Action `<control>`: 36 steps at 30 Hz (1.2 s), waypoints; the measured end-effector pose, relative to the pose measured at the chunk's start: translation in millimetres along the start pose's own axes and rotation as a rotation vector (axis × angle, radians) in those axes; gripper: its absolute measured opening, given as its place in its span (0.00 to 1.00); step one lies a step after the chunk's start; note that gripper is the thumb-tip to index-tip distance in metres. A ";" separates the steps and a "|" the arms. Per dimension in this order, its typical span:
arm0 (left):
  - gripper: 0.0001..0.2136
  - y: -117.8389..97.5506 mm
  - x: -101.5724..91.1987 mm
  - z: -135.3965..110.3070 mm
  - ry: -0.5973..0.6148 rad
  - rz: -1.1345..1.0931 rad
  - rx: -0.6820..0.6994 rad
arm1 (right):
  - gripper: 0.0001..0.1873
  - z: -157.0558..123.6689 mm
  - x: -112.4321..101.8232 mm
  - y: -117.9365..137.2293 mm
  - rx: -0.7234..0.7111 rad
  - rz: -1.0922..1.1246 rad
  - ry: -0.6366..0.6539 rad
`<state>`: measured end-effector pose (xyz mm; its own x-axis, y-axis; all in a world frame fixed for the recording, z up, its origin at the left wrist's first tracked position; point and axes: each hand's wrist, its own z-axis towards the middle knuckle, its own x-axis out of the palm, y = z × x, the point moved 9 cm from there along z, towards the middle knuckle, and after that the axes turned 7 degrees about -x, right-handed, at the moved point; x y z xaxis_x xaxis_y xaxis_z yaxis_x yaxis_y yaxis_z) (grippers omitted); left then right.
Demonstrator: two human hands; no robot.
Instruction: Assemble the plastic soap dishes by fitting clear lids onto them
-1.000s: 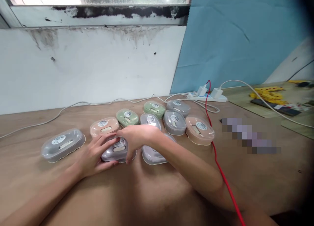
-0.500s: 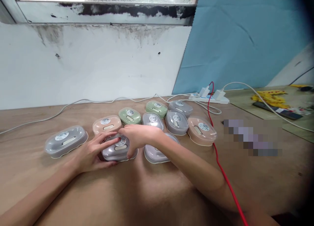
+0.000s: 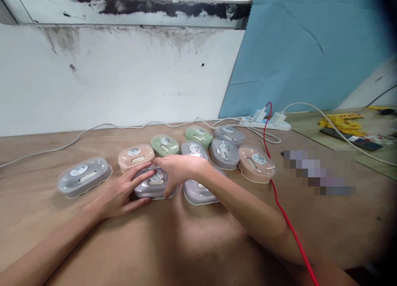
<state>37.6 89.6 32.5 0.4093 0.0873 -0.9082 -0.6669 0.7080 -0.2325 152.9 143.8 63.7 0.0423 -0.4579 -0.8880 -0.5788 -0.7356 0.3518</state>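
Between my two hands sits a grey oval plastic box [image 3: 156,182] with a clear lid, a round patterned sticker and a pale slot on top. My left hand [image 3: 125,194] grips its left side, with fingers over the lid and the thumb low at the front edge. Around the far right side curls my right hand [image 3: 177,170], its thumb down at the box's right edge and some fingers hidden. A peach box [image 3: 135,157] lies just behind my left hand. Under my right wrist, another grey box [image 3: 198,193] is partly covered.
A grey box [image 3: 84,177] stands apart at the left. Green boxes [image 3: 165,145], more grey boxes [image 3: 225,153] and a peach box [image 3: 257,164] cluster behind and right. A red cable [image 3: 281,211] crosses the wooden table near a power strip [image 3: 282,126]. A blurred patch lies right.
The grey box between my hands has shifted slightly to the right, closer to the grey box beside it. Both hands have moved along with it. The other boxes keep their places.
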 end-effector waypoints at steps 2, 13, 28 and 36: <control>0.35 0.4 0.8 0.2 0.007 -0.005 -0.005 | 0.44 0.2 1.0 -1.2 0.010 0.006 0.005; 0.37 10.5 7.1 -1.0 0.036 -0.142 -0.069 | 0.43 -1.9 3.9 0.0 0.091 -0.049 0.010; 0.35 20.9 1.3 -0.9 -0.091 -0.079 -0.200 | 0.42 3.2 5.8 -3.9 0.036 -0.028 -0.033; 0.33 20.5 -0.2 1.6 -0.083 -0.085 -0.203 | 0.39 11.4 4.0 -10.3 0.007 -0.054 -0.089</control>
<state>24.9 105.2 28.5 0.5133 0.0967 -0.8528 -0.7360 0.5607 -0.3794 149.7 155.2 53.1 0.0017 -0.3712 -0.9286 -0.5832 -0.7547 0.3006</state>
